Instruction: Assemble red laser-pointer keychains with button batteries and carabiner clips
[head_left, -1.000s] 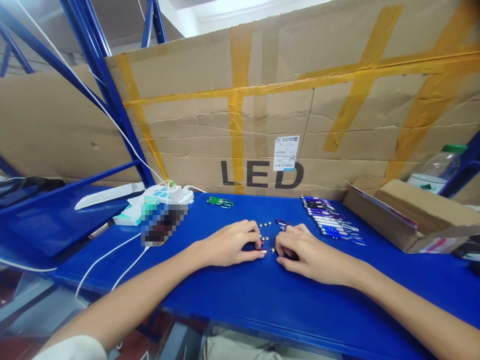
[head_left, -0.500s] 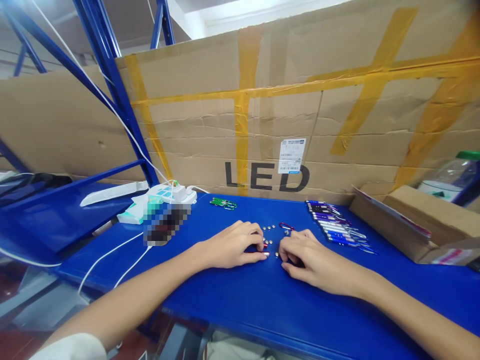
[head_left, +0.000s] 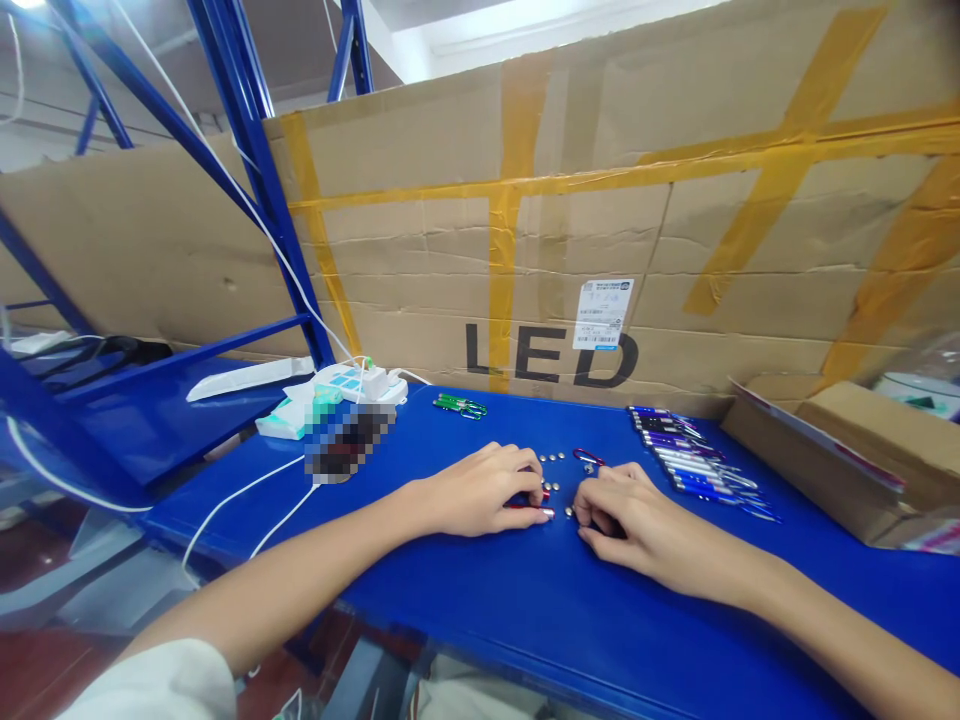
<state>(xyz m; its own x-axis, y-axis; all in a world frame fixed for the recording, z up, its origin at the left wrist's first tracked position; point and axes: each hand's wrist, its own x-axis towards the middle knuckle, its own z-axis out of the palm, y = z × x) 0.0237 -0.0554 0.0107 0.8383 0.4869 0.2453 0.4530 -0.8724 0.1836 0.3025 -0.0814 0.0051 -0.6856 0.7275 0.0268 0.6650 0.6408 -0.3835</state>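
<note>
On the blue tabletop (head_left: 480,590), my left hand (head_left: 484,492) is closed with thumb and bent fingers around a small red metal tube (head_left: 541,513), whose silvery end sticks out past the thumb. A second red piece (head_left: 546,495) shows under the fingertips. Several small round button cells (head_left: 553,487) lie between the hands. Curled fingers form my right hand (head_left: 637,520); its fingertips are beside or touching one button cell (head_left: 568,512). What those fingers hold, if anything, is hidden. Just beyond them lies a red carabiner (head_left: 588,457) with a small metal part.
To the right lies a row of penlights with carabiners (head_left: 694,462), blue, black, purple and silver. An open cardboard box (head_left: 832,460) stands beyond it. Green penlights (head_left: 460,405) lie at the back, near a white power strip (head_left: 390,388) and cables. A large cardboard sheet (head_left: 420,270) walls the rear.
The whole view has shifted a little, so the scene sits slightly farther right. Both hands keep nearly the same pose, and the red tube stays in the left hand.
</note>
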